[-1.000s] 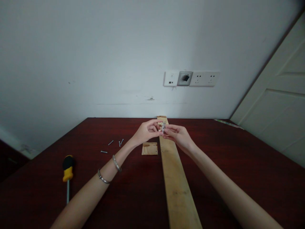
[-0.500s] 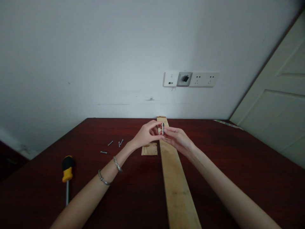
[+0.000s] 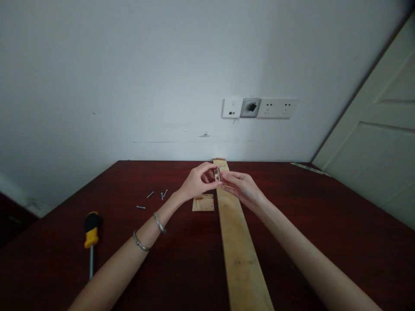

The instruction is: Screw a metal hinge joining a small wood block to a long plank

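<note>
Above the far part of a long wooden board (image 3: 241, 246), my left hand (image 3: 197, 179) pinches a small silvery metal piece (image 3: 218, 173) between thumb and fingertips. The piece stands nearly upright, a narrow bright bar seen almost edge-on; its exact kind is too small to make out. From the other side my right hand (image 3: 243, 186) meets it, thumb and forefinger closed at its right edge. A short wooden block (image 3: 203, 203) lies under my left hand, beside the board.
Several loose screws (image 3: 150, 195) lie on the dark red table (image 3: 181, 268) to the left. Nearer, a screwdriver (image 3: 92, 231) with a yellow and black handle is partly hidden by my left forearm. Wall sockets (image 3: 277, 108) are behind the table, a door (image 3: 385, 129) at right.
The metal piece has shifted slightly left and tilted a little between my fingers. Both hands stay in nearly the same place.
</note>
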A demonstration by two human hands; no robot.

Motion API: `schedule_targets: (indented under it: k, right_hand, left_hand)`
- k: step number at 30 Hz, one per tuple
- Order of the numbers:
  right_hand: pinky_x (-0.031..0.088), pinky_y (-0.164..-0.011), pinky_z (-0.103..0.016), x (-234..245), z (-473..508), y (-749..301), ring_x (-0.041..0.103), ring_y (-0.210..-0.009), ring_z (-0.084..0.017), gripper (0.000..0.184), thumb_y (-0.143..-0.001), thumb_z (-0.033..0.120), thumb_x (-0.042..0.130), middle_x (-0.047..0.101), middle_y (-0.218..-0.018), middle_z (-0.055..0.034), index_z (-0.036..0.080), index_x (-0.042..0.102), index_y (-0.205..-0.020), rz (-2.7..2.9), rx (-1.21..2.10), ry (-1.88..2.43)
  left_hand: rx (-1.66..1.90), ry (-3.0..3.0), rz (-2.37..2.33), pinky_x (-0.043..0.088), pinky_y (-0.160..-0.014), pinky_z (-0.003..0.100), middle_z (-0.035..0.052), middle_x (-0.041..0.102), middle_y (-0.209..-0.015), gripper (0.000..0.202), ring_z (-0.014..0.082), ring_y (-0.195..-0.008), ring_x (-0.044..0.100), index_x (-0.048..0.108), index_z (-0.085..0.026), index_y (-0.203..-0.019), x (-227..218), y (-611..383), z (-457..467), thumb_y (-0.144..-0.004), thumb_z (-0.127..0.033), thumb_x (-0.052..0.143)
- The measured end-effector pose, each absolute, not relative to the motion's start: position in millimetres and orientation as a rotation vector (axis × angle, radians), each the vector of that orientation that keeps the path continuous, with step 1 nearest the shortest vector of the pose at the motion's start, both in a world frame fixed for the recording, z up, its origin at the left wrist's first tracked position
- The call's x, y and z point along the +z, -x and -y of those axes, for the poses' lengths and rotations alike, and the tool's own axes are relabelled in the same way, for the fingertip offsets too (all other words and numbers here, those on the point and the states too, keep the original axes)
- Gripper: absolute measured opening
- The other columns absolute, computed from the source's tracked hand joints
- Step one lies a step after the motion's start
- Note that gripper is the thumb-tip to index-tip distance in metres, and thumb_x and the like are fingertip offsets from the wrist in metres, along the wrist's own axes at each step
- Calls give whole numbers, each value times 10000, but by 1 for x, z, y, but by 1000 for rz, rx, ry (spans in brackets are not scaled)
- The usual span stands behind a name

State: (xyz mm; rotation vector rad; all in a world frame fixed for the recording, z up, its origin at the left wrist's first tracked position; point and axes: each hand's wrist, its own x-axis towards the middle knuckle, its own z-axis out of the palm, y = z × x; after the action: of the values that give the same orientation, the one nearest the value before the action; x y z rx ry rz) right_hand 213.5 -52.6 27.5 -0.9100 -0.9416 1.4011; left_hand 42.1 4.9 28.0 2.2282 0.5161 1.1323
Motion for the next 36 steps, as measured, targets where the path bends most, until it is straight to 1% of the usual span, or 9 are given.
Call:
schedule_targets:
  k: [4, 8, 13, 19, 22, 25, 28, 33, 36]
  right_hand:
    - [514, -756, -254, 27, 51, -216, 656, -711, -110, 190, -652, 285, 772, 728, -854, -70, 165, 733, -795, 980, 1358, 920]
    - [526, -744, -275, 25, 50, -216, 663, -704, -127, 216, -612, 269, 792, 729, -814, -62, 172, 733, -796, 1007, 1306, 954]
    - [527, -741, -279, 25, 50, -216, 664, -719, -131, 239, -609, 258, 788, 730, -859, -71, 167, 730, -822, 1029, 1272, 989]
    - [522, -729, -267, 29, 54, -215, 661, -743, -126, 281, -618, 272, 787, 723, -893, -71, 160, 715, -866, 1030, 1308, 987]
    - [524, -721, -262, 30, 54, -214, 656, -722, -117, 328, -589, 265, 807, 718, -848, -52, 157, 705, -881, 1022, 1304, 1008]
    - [524, -694, -256, 28, 53, -214, 649, -690, -110, 393, -550, 253, 826, 709, -788, -27, 157, 689, -905, 1026, 1271, 1035]
    - [520, -668, -253, 26, 51, -214, 649, -683, -117, 425, -519, 240, 831, 705, -760, -25, 146, 676, -903, 1078, 1223, 1069]
    - [515, -649, -259, 26, 49, -214, 639, -661, -125, 440, -465, 225, 833, 688, -696, -14, 131, 670, -862, 1141, 1146, 1098]
    - [515, -636, -265, 25, 47, -214, 627, -644, -122, 427, -453, 231, 831, 675, -689, -9, 127, 677, -837, 1151, 1106, 1112]
  left_hand:
    - [1112, -2373, -526, 480, -569, 212, 68, 571, -1033, 406, 114, -762, 568, 544, -167, -1119, 28, -40, -6, -742, -244, 672]
    - [1067, -2500, -550, 501, -641, 253, 65, 577, -1045, 422, 134, -798, 565, 536, -190, -1155, 27, -39, -7, -756, -260, 653]
    - [1064, -2603, -567, 513, -739, 303, 66, 582, -1070, 418, 156, -846, 567, 532, -194, -1165, 27, -36, -7, -766, -250, 646]
    - [1062, -2603, -556, 518, -746, 312, 65, 588, -1046, 412, 151, -823, 569, 540, -185, -1156, 27, -36, -7, -770, -272, 653]
    - [1052, -2620, -565, 519, -790, 336, 72, 593, -1069, 409, 167, -868, 586, 539, -190, -1162, 28, -36, -6, -777, -277, 646]
    - [1042, -2683, -548, 509, -851, 355, 88, 591, -1130, 417, 196, -978, 592, 527, -192, -1186, 29, -36, -5, -790, -275, 630]
    - [1050, -2789, -510, 500, -896, 366, 101, 594, -1165, 422, 209, -1057, 577, 518, -177, -1201, 30, -36, -5, -796, -251, 613]
    - [1109, -2939, -480, 522, -885, 368, 108, 626, -1124, 394, 218, -1054, 586, 544, -132, -1152, 29, -37, -6, -779, -236, 614]
    - [1127, -2984, -463, 525, -890, 362, 109, 629, -1128, 382, 215, -1063, 587, 544, -126, -1150, 29, -37, -6, -785, -222, 598]
